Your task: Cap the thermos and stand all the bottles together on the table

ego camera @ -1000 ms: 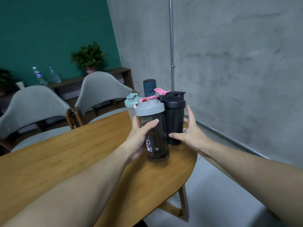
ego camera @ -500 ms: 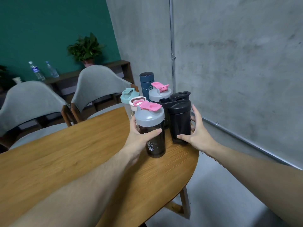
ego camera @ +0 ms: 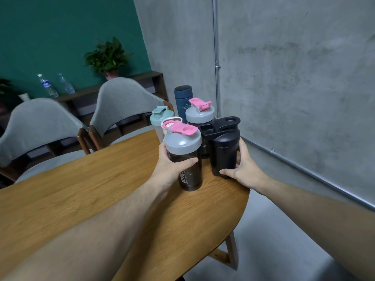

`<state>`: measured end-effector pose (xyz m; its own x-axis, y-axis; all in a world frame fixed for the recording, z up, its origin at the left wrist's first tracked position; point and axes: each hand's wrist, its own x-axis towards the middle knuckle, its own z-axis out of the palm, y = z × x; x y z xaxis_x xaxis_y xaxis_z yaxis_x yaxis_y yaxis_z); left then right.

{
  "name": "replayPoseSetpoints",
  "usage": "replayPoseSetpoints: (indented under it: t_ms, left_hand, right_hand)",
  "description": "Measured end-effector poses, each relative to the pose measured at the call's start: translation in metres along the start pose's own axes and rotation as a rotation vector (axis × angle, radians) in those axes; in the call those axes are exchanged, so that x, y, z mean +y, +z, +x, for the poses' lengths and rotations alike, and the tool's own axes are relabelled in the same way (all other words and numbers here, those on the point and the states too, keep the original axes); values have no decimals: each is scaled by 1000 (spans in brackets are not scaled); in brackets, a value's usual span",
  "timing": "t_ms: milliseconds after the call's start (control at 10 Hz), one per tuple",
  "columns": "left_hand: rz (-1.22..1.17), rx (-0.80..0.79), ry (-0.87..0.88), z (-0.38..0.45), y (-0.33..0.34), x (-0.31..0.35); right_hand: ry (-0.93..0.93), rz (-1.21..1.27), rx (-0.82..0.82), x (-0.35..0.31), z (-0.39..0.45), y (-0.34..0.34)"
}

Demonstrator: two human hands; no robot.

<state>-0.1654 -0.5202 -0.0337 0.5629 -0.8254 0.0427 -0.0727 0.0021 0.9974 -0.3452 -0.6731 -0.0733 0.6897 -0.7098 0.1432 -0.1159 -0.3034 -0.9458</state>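
Several bottles stand bunched at the far right end of the wooden table [ego camera: 85,199]. My left hand [ego camera: 170,169] is wrapped around a smoky shaker with a grey lid and pink flip cap [ego camera: 185,157], which stands on the table. My right hand [ego camera: 243,169] grips the all-black shaker [ego camera: 224,149] beside it. Behind them stand another grey-lidded shaker with a pink cap [ego camera: 199,114], a dark blue capped thermos [ego camera: 182,100], a mint-lidded bottle [ego camera: 161,117] and a white-lidded bottle [ego camera: 172,120], mostly hidden.
The table's rounded end lies just right of the black shaker, with grey floor [ego camera: 274,250] below. Two grey chairs [ego camera: 125,104] stand at the table's far side. A concrete wall [ego camera: 294,67] is close on the right. A shelf [ego camera: 85,94] with two water bottles and a plant stands at the back.
The view has tilted down, showing the bottle lids from above. Both hands keep their grip on the same two shakers, which stay close together on the table.
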Motion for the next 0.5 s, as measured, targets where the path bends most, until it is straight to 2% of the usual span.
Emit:
replayPoseSetpoints:
  t_ms: [300,500]
  left_hand:
    - [29,1,-29,1,-2,3]
    - [92,-25,-89,-16,-13,12]
  right_hand:
    - [21,8,-11,-5,-5,-1]
    - [21,11,40,-18,-18,-6]
